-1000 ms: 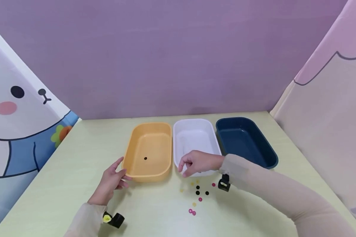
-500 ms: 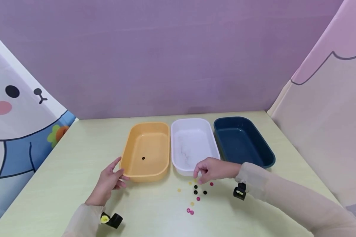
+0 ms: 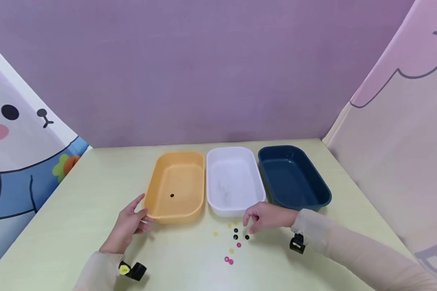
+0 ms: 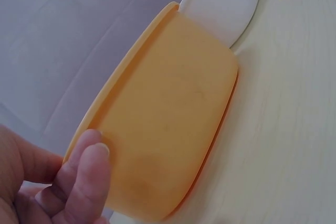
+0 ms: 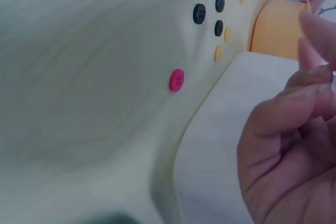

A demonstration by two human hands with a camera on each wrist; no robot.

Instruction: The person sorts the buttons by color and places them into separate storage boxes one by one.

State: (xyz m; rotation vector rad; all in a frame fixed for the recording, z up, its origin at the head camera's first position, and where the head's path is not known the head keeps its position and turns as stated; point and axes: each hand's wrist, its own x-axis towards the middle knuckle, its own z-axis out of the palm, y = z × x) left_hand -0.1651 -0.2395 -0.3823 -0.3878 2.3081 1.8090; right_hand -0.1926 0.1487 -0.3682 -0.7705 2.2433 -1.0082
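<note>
My left hand (image 3: 126, 228) pinches the near left corner of the orange-yellow tray (image 3: 180, 219); in the left wrist view its thumb is at the rim and its fingers lie along the outer wall. One black button (image 3: 172, 195) lies inside that tray. Bent fingers, with a gap between thumb and index finger, show on my right hand (image 3: 271, 215), which is over the table at the white tray's near right corner. Black buttons (image 3: 235, 237) lie just left of it. A pink button (image 5: 177, 80) near this hand shows in the right wrist view, hidden by the hand in the head view.
Beside the orange-yellow tray stands a white tray (image 3: 227, 212), then a dark blue tray (image 3: 322, 203). Pale yellow buttons (image 3: 231, 251) and more pink buttons (image 3: 231, 262) are scattered on the table in front. A purple backdrop (image 3: 218, 72) rises behind.
My right hand has moved from over the white tray to the right and nearer me, down toward the buttons. My left hand keeps its hold on the tray corner. The head view has shifted slightly.
</note>
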